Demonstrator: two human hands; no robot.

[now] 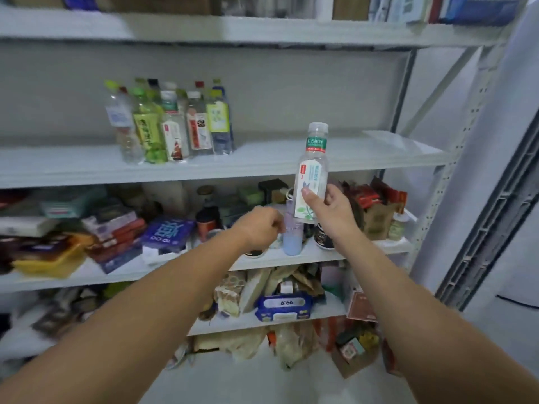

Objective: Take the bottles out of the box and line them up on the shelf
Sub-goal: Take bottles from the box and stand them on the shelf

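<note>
Five fingers [331, 195] of the right hand [332, 214] curl round the lower label of a clear white-capped bottle [312, 167], thumb on the front, holding it nearly upright in the air before the front edge of the white shelf [262, 155]. Left hand [259, 228] hangs beside it, lower, fingers curled into a loose fist with nothing seen in them, just in front of a lilac cup [292, 240] on the board below. Well to the left, a cluster of bottles [172, 126] stands upright on that shelf
</note>
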